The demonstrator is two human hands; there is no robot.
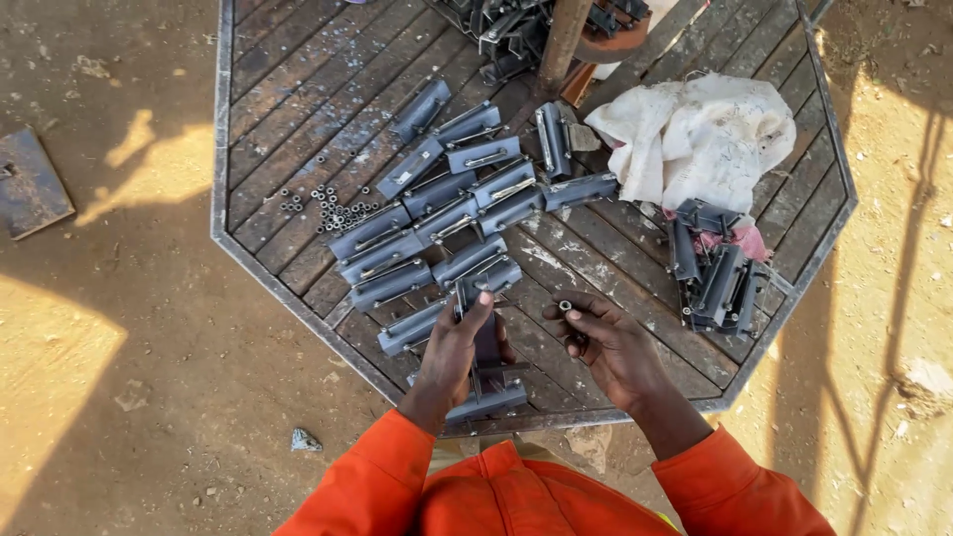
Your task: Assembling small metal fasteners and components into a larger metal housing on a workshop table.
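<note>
Left hand (pixel 455 349) clamped over grey metal bracket (pixel 486 382), pinning it to surface (pixel 635 260); right hand (pixel 608 342) just beside, fingertips pinched on small nut (pixel 565 307); best keep bracket steady, nut square; spare nuts (pixel 333 206) well beyond left hand.

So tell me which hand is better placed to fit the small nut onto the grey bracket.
The right hand. Its fingertips already pinch the small nut, close beside the grey bracket. The left hand is occupied gripping that bracket on the table, so it likely should just steady it.
</note>
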